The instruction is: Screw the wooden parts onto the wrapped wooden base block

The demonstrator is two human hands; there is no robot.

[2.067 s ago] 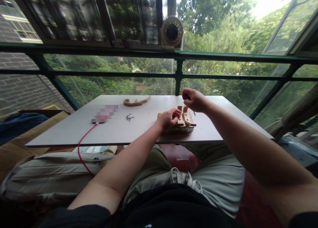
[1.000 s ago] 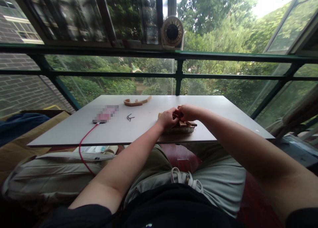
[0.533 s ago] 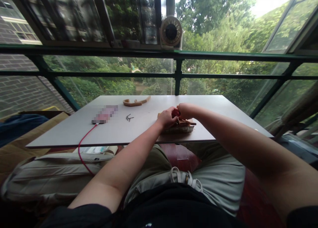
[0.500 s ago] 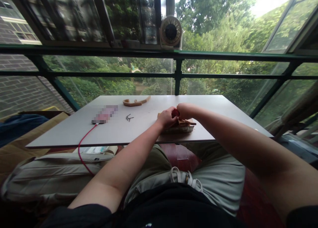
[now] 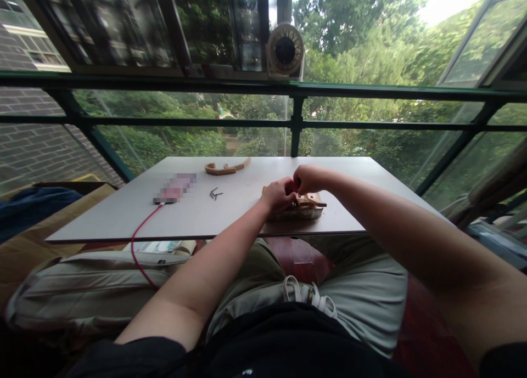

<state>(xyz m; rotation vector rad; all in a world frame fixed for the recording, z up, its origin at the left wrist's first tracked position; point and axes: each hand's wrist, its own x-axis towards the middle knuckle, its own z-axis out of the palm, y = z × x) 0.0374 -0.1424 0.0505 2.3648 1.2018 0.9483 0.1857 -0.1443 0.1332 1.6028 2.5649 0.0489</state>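
Note:
My left hand is closed around a small red object, most of which is hidden by the fingers, so its kind does not show. Against it from the right, my right hand is curled shut like a fist; what it grips is hidden. Just below both hands lie light-brown wooden pieces with small dark holes. They rest on a thick block-like base with a worn side, near the table's front edge.
The white table carries several dark screws or nails, a curved wooden piece at the back and a blurred-out phone-like device with a red cable. A green railing runs behind. At left are a bag and a cardboard box.
My right hand has risen slightly and turned at the wrist, showing more of the wooden pieces beneath it. My left hand stays in nearly the same place.

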